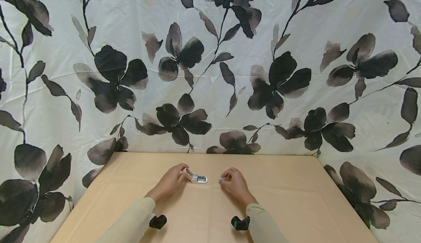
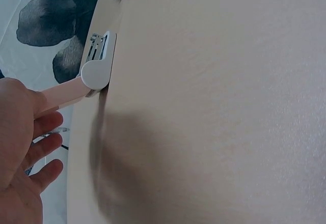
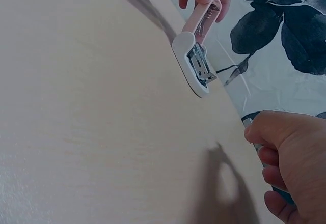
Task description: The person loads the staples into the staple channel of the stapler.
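A small stapler (image 1: 199,178) with a white base and a pink lid lies on the table, its lid swung up and back. My left hand (image 1: 173,179) holds the end of the pink lid (image 3: 199,18) between thumb and fingers. The metal staple channel (image 3: 200,66) shows uncovered inside the base. To the right of the stapler, apart from it, my right hand (image 1: 235,184) pinches a small silvery strip of staples (image 1: 221,178) just above the table. Most of that strip is hidden by the fingers.
The table (image 1: 296,199) has a plain tan cover, and its far edge meets a white cloth (image 1: 230,118) printed with dark flowers. Black wrist cameras sit on the left wrist (image 1: 158,221) and the right wrist (image 1: 240,223).
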Demonstrator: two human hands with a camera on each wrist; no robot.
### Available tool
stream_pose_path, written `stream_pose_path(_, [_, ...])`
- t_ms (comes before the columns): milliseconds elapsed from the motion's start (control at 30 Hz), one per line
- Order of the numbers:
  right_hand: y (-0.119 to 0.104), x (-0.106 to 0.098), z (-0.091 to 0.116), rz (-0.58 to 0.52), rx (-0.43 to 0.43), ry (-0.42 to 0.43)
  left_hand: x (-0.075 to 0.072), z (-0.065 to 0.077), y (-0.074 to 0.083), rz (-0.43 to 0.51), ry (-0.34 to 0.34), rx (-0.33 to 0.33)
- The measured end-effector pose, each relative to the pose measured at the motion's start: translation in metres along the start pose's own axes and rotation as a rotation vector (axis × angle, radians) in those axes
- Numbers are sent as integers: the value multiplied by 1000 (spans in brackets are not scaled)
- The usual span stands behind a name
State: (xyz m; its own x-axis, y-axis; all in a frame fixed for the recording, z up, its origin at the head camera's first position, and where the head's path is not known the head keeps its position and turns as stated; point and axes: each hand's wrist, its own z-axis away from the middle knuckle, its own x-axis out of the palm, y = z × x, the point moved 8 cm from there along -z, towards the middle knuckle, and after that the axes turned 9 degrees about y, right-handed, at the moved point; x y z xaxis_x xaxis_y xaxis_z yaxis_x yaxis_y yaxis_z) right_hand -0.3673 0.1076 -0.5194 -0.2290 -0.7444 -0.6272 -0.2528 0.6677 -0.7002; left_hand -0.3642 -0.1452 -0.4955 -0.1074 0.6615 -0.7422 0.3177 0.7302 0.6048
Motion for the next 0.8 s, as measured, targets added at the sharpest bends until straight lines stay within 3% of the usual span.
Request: stream_pose_path(800, [-4,5,-3,-15,-21,1,2,-2,-4,16,2,-12])
